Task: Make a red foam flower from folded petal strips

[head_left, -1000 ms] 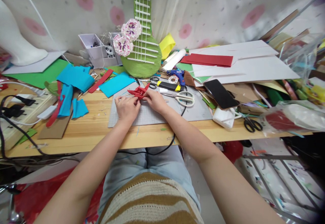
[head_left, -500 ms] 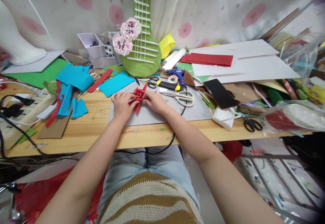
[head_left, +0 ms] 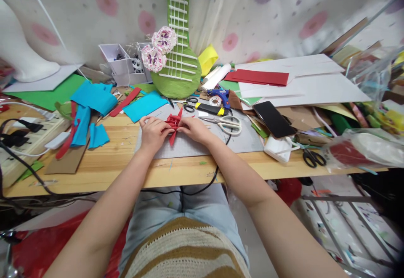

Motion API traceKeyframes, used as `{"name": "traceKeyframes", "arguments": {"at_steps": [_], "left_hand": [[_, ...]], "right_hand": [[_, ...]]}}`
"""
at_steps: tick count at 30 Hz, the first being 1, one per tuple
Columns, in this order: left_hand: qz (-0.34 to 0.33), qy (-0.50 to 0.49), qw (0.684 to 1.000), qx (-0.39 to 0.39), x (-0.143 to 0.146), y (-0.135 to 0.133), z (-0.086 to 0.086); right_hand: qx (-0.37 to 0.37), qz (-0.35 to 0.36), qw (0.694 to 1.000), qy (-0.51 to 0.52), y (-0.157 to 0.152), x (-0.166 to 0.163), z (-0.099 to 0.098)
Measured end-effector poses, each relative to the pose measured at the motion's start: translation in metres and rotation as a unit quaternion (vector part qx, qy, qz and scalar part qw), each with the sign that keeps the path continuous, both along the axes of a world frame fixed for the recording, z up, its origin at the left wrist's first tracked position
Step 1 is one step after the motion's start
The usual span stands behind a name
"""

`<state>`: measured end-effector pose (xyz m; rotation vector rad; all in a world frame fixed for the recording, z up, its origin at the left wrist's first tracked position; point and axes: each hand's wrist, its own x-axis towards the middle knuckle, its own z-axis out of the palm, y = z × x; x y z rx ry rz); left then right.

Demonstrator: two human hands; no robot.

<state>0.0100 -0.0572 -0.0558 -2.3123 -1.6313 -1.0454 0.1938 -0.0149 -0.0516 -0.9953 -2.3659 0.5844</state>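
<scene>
The left hand [head_left: 154, 133] and right hand [head_left: 194, 129] pinch a spiky red paper piece [head_left: 173, 120] between their fingers, one at each side, above the grey cutting mat [head_left: 202, 146] on the wooden table [head_left: 116, 160]. White-handled scissors [head_left: 231, 125] lie just beyond the right hand, near a yellow-and-black utility knife [head_left: 211, 109].

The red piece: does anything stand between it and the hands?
Nothing visible: the left hand and right hand both touch the red piece over the grey mat. The white-handled scissors lie to the right, not between.
</scene>
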Motion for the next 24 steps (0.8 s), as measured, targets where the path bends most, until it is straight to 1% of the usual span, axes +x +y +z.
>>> {"name": "traceKeyframes", "arguments": {"at_steps": [5,11,14,20,24], "left_hand": [[0.001,-0.002,1.0,-0.012,-0.0007,-0.0003,0.0023],[0.0,0.0,1.0,-0.001,-0.0011,-0.001,0.0027],[-0.001,0.007,1.0,0.006,-0.0014,-0.001,0.0016],[0.004,0.031,0.999,0.018,-0.0016,-0.0005,0.0009],[0.001,0.045,0.999,0.008,-0.0003,-0.0013,0.0014]], "right_hand": [[0.046,-0.001,0.999,-0.028,-0.0011,-0.0024,-0.0012],[0.089,-0.004,0.994,-0.059,-0.0029,-0.0007,-0.0003],[0.093,-0.002,0.994,-0.049,-0.0027,0.0013,-0.0008],[0.075,0.003,0.997,-0.025,-0.0042,0.0014,-0.0006],[0.068,-0.006,0.997,-0.036,-0.0052,0.0005,0.0001]]}}
